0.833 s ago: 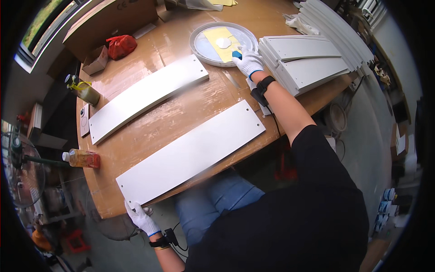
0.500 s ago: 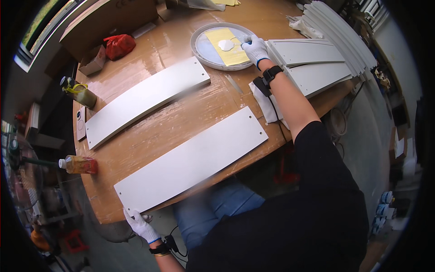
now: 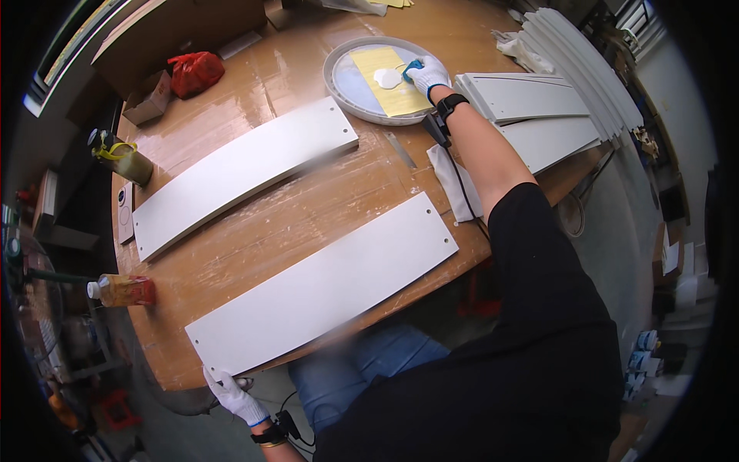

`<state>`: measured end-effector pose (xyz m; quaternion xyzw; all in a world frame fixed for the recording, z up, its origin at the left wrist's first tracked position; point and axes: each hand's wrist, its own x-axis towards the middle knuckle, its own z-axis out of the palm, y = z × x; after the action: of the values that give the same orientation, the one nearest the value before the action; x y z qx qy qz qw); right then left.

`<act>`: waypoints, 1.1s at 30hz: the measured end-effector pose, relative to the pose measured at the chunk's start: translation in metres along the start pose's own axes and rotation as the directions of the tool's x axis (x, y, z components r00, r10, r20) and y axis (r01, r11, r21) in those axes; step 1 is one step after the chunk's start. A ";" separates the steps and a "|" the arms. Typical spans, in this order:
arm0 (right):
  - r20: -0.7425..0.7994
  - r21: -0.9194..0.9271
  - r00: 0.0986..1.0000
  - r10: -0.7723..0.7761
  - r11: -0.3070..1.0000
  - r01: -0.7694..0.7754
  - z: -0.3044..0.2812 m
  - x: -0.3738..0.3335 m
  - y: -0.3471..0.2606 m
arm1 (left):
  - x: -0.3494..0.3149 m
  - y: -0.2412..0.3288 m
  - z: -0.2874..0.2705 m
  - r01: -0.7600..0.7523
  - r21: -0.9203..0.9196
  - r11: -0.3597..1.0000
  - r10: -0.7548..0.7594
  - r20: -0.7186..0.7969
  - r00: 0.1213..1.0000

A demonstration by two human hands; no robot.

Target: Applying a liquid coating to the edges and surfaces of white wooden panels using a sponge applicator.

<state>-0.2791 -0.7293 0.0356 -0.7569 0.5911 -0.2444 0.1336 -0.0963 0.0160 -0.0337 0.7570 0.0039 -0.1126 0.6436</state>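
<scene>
My left hand (image 3: 237,400), in a white knitted glove, grips the near-left corner of a long white panel (image 3: 323,285) lying along the table's front edge. Its fingertips are partly hidden by the panel. My gloved right hand (image 3: 433,75) reaches out to a round, pale lid-like tray (image 3: 336,94) and pinches a small blue piece (image 3: 412,68), whose kind I cannot make out. That piece is beside a puddle of white paste (image 3: 387,78) on a yellow sheet (image 3: 397,103) in the tray. A second white panel (image 3: 246,173) lies farther back, roughly parallel to the first.
More white panels (image 3: 531,100) are stacked at the right, with a white cloth (image 3: 456,185) near the edge. At the left stand a green bottle (image 3: 131,163), a phone (image 3: 125,212) and a drink bottle (image 3: 123,290). A red bag (image 3: 196,73) sits behind on the brown table (image 3: 173,277).
My right hand has turned and moved slightly left and down toward the paste, so the blue piece now shows plainly. My left hand stays at the panel's corner; the whole view has shifted slightly.
</scene>
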 end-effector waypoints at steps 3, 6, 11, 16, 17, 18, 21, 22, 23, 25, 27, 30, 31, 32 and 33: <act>-0.010 -0.073 1.000 0.008 0.997 -0.009 0.001 0.002 -0.007 | 0.001 -0.004 -0.003 -0.010 0.008 1.000 0.010 0.010 1.000; 0.000 -0.117 0.999 0.049 0.992 -0.049 0.005 0.000 -0.016 | 0.001 -0.003 0.000 -0.014 -0.001 1.000 0.014 0.011 1.000; 0.017 -0.059 0.997 0.074 0.996 -0.072 0.001 0.005 -0.008 | 0.001 -0.003 0.000 0.007 -0.016 1.000 -0.007 0.012 1.000; -0.004 0.123 0.999 0.035 0.992 -0.034 -0.001 0.008 -0.005 | -0.001 0.003 0.004 -0.014 0.009 1.000 0.014 0.006 1.000; 0.010 0.029 1.000 -0.011 1.000 0.011 -0.002 0.010 -0.004 | -0.001 0.004 0.006 -0.012 0.007 1.000 0.012 0.005 1.000; 0.029 -0.065 0.998 -0.056 0.996 0.058 -0.002 0.011 -0.003 | 0.000 0.003 0.005 -0.012 0.008 1.000 0.011 0.010 1.000; 0.165 -0.309 0.965 -0.204 0.918 0.247 0.000 0.005 -0.009 | 0.003 -0.002 0.000 -0.007 0.018 1.000 0.008 -0.021 1.000; 0.170 -0.308 0.964 -0.204 0.918 0.249 -0.002 0.005 -0.007 | 0.004 -0.003 -0.002 -0.001 0.014 1.000 0.001 -0.013 1.000; 0.198 -0.294 0.952 -0.232 0.913 0.284 -0.005 0.005 -0.005 | 0.003 -0.004 -0.003 0.005 0.009 1.000 -0.005 -0.005 1.000; 0.216 -0.280 0.938 -0.270 0.903 0.324 -0.007 0.006 -0.003 | 0.002 -0.005 -0.001 0.001 -0.006 1.000 -0.001 -0.013 1.000; 0.212 -0.250 0.935 -0.283 0.910 0.332 -0.008 0.005 0.003 | 0.003 -0.002 0.004 -0.007 -0.027 1.000 0.007 -0.017 1.000; 0.184 -0.215 0.927 -0.327 0.907 0.363 -0.015 0.001 0.012 | -0.003 0.006 0.011 -0.004 -0.050 0.999 0.003 -0.018 1.000; 0.160 -0.206 0.922 -0.353 0.901 0.381 -0.016 -0.006 0.008 | -0.001 0.004 0.008 -0.008 -0.039 0.999 0.007 -0.012 1.000; 0.162 -0.199 0.920 -0.356 0.902 0.384 -0.017 -0.013 0.003 | 0.002 0.002 0.003 -0.011 -0.028 1.000 0.011 -0.006 1.000; 0.134 -0.142 0.928 -0.348 0.920 0.365 -0.018 -0.019 -0.002 | 0.003 -0.005 -0.006 0.010 -0.022 1.000 -0.009 0.007 1.000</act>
<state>-0.2909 -0.7093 0.0480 -0.8723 0.4535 -0.1744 0.0552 -0.0928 0.0221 -0.0388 0.7494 0.0066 -0.1182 0.6515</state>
